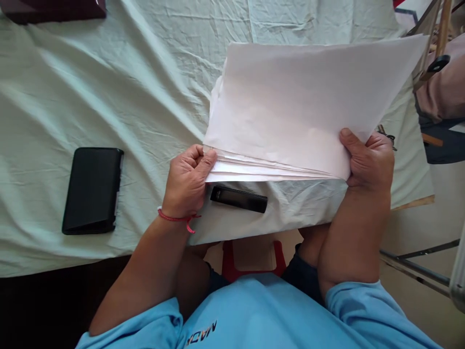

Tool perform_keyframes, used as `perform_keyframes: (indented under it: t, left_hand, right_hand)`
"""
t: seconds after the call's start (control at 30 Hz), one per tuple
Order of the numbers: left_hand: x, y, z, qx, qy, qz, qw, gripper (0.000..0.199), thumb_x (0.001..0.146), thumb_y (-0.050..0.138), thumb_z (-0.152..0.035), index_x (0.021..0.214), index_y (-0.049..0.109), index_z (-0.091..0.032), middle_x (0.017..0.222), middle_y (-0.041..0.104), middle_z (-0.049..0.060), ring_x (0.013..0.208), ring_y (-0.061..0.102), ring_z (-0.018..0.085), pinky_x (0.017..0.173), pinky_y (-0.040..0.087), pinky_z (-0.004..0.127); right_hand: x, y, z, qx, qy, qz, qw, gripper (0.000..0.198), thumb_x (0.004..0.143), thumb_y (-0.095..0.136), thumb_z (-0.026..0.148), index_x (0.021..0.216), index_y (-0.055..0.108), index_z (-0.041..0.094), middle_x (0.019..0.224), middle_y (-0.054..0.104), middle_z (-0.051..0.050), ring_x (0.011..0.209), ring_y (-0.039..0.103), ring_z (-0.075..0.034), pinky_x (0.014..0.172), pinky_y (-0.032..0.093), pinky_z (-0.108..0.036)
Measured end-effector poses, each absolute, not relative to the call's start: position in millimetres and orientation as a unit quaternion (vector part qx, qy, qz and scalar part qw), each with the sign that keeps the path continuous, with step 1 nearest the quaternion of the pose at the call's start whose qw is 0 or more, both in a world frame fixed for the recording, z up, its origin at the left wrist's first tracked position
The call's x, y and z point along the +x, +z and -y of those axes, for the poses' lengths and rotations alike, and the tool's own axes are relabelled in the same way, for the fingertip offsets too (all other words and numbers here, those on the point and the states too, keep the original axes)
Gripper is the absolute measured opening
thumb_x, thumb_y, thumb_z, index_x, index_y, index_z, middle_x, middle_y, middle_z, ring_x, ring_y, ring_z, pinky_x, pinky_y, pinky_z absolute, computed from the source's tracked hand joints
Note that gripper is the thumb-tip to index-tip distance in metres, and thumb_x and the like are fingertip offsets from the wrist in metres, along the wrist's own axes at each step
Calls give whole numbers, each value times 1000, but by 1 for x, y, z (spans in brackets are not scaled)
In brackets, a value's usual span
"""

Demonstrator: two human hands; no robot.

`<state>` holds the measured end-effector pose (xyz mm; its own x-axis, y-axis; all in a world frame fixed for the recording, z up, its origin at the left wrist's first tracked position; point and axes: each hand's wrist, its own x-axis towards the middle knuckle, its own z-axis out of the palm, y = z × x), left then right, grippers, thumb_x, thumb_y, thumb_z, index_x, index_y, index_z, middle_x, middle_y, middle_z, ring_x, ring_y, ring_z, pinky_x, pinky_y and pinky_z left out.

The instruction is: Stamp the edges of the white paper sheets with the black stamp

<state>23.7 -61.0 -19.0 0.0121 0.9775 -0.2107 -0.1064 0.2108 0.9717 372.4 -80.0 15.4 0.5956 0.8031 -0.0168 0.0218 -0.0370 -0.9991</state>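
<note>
A stack of white paper sheets (298,97) is held between my two hands above the cloth-covered table. My left hand (187,179) pinches the stack's near left corner, thumb on top. At the near right corner, my right hand (368,157) grips the sheets with its thumb over the top and the other fingers partly hidden behind. Along the near edge the sheets fan slightly apart toward the left. Below that edge a black stapler-like object (239,198) lies on the cloth, apart from both hands.
A black phone-like case (92,190) lies on the pale green cloth (156,87) at the left. A dark maroon object (54,9) sits at the far left corner. Metal frame bars (417,271) stand at the right, and a red stool (227,261) shows below the table edge.
</note>
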Motion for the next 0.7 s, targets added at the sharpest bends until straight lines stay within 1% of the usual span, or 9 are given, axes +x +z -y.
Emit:
perform_keyframes:
  t: [0.07,0.13,0.2,0.27,0.33,0.4,0.53,0.63,0.7]
  left_hand:
    - [22,-21,61,426,471,-528,564,52,92,101,-58,80,63,-25,71,60,-3,62,52,12,55,48,25]
    - [23,-22,61,430,473,-529,558,55,95,98,-63,79,61,-26,70,57,-3,63,54,14,56,48,27]
    - [26,-22,61,423,474,-526,566,57,96,95,-69,80,62,-26,69,57,-2,65,57,17,58,50,29]
    - [31,-21,61,402,491,-516,575,57,94,97,-71,81,62,-27,69,58,-2,66,57,17,60,52,31]
    - [34,-21,59,379,519,-503,579,56,90,99,-69,83,64,-27,70,58,-3,65,54,17,60,52,31]
    - [34,-21,58,366,537,-501,572,52,86,103,-63,85,66,-26,72,58,-4,65,52,15,59,51,29]
    - [31,-21,56,368,538,-533,540,46,79,108,-49,81,69,-24,75,61,-4,68,51,12,59,48,23]
    - [30,-21,56,381,543,-539,520,46,82,106,-50,76,70,-23,73,57,-4,66,46,11,56,41,22]
    - [30,-22,55,380,551,-532,518,47,85,105,-51,75,70,-22,71,55,-4,65,45,11,57,40,22]
  right_hand:
    - [373,17,81,-647,317,313,619,49,60,110,49,90,83,22,112,91,-8,96,82,-21,96,73,-41]
    - [373,19,82,-644,315,305,627,48,58,111,48,88,83,23,109,92,-6,95,81,-20,94,73,-39]
    - [372,21,82,-640,312,302,634,46,56,112,46,84,83,24,105,91,-3,94,81,-19,94,73,-38]
    - [372,22,82,-635,313,303,638,46,55,112,45,82,81,24,102,91,-3,95,81,-19,95,73,-38]
    - [371,23,83,-630,317,302,642,47,55,113,45,82,82,23,104,91,-4,95,81,-20,96,73,-38]
    - [369,24,84,-627,321,300,643,48,55,113,46,85,84,22,106,92,-6,94,81,-20,95,73,-39]
    - [369,24,86,-628,323,302,640,47,56,114,45,89,88,23,104,92,-5,92,82,-20,95,73,-39]
    - [372,21,86,-623,325,306,642,47,56,115,46,89,88,24,103,92,-3,93,83,-21,100,75,-43]
    - [374,19,86,-616,327,314,644,49,56,116,48,90,89,24,103,92,-3,95,85,-22,103,76,-45]
